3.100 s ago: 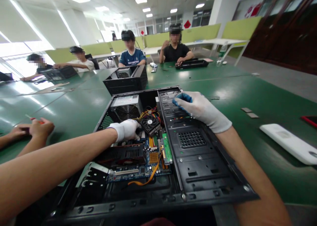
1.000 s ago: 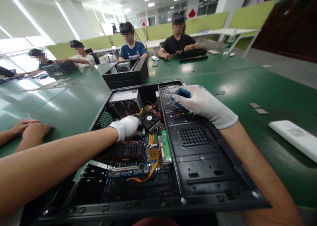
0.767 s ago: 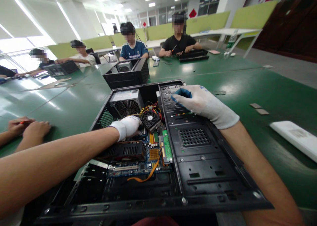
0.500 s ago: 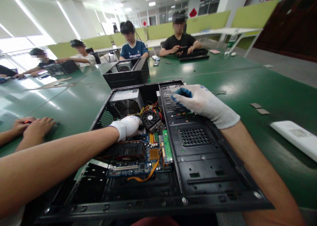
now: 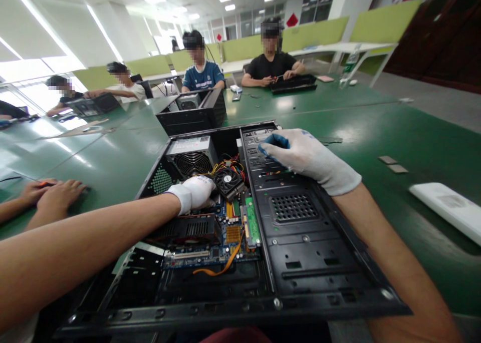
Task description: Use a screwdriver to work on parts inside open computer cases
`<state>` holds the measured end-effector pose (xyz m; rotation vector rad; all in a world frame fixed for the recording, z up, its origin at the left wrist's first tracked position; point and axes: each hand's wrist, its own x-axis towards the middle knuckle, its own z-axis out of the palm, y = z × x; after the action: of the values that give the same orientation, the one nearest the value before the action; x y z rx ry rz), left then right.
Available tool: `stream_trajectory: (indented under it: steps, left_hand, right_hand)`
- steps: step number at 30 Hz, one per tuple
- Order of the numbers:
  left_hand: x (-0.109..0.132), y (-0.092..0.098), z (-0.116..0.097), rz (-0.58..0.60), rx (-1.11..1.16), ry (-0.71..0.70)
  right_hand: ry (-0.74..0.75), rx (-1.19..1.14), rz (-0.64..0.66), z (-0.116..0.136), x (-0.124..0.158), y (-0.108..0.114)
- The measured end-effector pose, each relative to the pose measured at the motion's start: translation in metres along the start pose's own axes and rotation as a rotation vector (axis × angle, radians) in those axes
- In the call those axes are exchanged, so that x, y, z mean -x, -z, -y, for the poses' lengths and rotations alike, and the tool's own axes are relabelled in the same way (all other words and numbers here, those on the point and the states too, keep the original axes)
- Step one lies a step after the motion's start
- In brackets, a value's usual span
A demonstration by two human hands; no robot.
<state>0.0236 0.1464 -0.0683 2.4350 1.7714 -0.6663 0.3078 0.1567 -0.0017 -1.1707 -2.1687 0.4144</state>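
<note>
An opened black computer case (image 5: 300,273) lies in front of me. My left hand (image 5: 197,190), in a white glove, reaches inside it, against the left side of the black cooling fan (image 5: 228,182). Its fingertips are hidden, so their grip cannot be told. The fan sits tilted above the blue motherboard (image 5: 188,258). My right hand (image 5: 300,150), gloved in white with blue fingers, rests over the drive bay panel (image 5: 259,152). Its thumb and fingers are curled together in a pinch; anything between the tips is too small to make out.
A silver power supply (image 5: 191,152) sits in the case's far left corner. An orange cable (image 5: 225,268) lies loose at the front. Another person's hands (image 5: 56,195) rest on the green table at left. A second case (image 5: 193,112) stands beyond; a white device (image 5: 447,208) lies right.
Both of my hands stay almost in place, and the fan keeps its tilt. Across the table, the person in black has lowered a hand with a tool slightly.
</note>
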Motion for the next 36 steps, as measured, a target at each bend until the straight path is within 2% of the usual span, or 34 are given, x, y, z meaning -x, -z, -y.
stream_trajectory:
  steps: [36]
  left_hand:
    - [-0.004, -0.012, 0.005, -0.016, 0.011, -0.007]
  right_hand:
    - [0.015, 0.0, 0.003, 0.001, 0.001, 0.001]
